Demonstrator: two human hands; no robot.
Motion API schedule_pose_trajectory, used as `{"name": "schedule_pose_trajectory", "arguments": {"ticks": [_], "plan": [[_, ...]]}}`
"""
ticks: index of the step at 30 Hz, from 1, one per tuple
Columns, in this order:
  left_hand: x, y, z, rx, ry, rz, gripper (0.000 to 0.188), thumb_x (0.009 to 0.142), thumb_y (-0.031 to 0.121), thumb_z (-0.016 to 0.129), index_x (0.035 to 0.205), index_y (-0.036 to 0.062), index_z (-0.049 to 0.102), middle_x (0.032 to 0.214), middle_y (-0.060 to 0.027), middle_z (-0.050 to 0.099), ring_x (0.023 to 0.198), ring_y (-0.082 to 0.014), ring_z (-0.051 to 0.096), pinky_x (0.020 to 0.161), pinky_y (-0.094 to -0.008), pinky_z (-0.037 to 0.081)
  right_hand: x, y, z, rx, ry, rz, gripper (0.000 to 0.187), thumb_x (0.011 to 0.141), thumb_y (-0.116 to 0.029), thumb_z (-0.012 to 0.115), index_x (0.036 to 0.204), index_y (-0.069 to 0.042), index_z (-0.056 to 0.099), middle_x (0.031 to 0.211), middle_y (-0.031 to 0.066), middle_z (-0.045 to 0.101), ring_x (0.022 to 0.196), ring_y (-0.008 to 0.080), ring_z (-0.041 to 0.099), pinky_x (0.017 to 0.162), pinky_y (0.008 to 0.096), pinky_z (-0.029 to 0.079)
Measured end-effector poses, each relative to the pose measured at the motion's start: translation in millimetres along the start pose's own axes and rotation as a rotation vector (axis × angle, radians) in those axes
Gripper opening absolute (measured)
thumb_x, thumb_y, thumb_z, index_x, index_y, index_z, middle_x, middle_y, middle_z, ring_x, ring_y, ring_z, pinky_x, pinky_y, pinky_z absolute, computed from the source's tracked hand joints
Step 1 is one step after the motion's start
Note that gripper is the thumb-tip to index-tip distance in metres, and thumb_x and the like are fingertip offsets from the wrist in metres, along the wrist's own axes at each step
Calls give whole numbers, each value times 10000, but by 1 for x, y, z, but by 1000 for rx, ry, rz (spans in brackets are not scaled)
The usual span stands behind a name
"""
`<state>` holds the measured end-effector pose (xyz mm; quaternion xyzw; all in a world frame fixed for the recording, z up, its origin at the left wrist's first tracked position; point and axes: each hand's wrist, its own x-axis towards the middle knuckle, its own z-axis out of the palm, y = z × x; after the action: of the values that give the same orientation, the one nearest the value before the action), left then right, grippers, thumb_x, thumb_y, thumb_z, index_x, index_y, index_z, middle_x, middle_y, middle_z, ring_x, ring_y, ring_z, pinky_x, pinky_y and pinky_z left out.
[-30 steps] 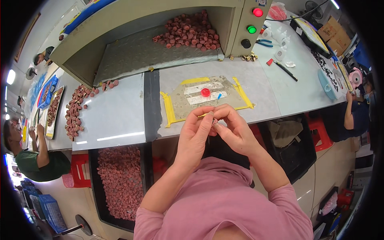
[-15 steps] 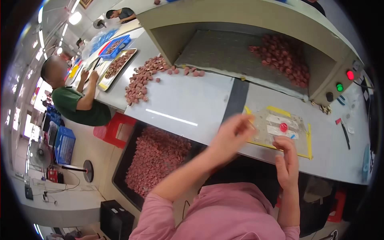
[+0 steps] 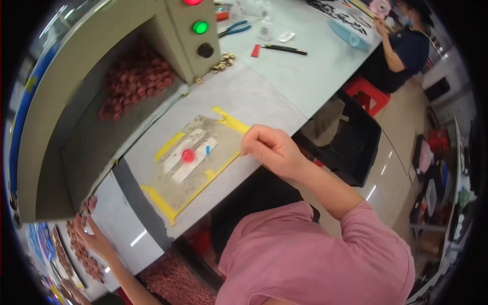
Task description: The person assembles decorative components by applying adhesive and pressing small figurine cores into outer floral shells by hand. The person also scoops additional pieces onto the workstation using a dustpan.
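Observation:
At the far left, my left hand (image 3: 94,239) reaches among small reddish-brown round pieces (image 3: 90,204) beside the machine's opening. Its fingers look spread, and I see nothing held in them. My right hand (image 3: 270,151) is curled closed over the right corner of a taped grey pad (image 3: 198,175); whether its fingers hold anything is hidden. Two white strips (image 3: 189,170) lie on the pad, with a bright red round piece (image 3: 188,155) on them and a small blue mark (image 3: 208,150) next to it. Yellow tape (image 3: 160,203) edges the pad.
A beige machine (image 3: 178,46) with red and green lights stands at left, with a heap of round pieces (image 3: 137,81) inside. Pliers (image 3: 236,29) and a black knife (image 3: 282,49) lie beyond. Below the table is a bin of pieces (image 3: 175,282). Another person (image 3: 401,51) sits at far right.
My view has swung to the right. My left hand has moved away from the pad to the pieces at left. My right hand has curled up at the pad's right corner.

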<state>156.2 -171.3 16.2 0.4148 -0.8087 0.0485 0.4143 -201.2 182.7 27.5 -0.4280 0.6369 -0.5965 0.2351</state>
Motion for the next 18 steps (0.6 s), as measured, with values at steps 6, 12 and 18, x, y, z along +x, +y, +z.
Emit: {"name": "schedule_pose_trajectory", "arguments": {"ticks": [6, 12, 18], "plan": [[18, 171, 54, -230, -135, 337, 326, 888, 68, 572, 1209, 30, 527, 1225, -136, 490, 1127, -264, 460, 950, -361, 364, -18, 20, -44, 286, 125, 70, 285, 988, -260, 435, 840, -42, 542, 750, -40, 496, 711, 55, 449, 655, 200, 375], [41, 225, 82, -343, -206, 401, 336, 901, 107, 554, 1225, 30, 515, 1227, -129, 497, 1165, -275, 434, 986, -369, 322, -16, -1, -68, 137, 160, 70, 273, 936, -116, 508, 1185, -31, 440, 662, -46, 407, 624, 39, 395, 590, 206, 358], [11, 185, 137, -337, -196, 314, 334, 921, 114, 543, 1230, -4, 500, 1221, -143, 520, 1139, -241, 478, 976, -338, 353, 31, 34, -181, -185, 582, -174, 525, 905, -105, 529, 1368, -38, 291, 690, -31, 444, 632, 58, 401, 640, 224, 391]]}}
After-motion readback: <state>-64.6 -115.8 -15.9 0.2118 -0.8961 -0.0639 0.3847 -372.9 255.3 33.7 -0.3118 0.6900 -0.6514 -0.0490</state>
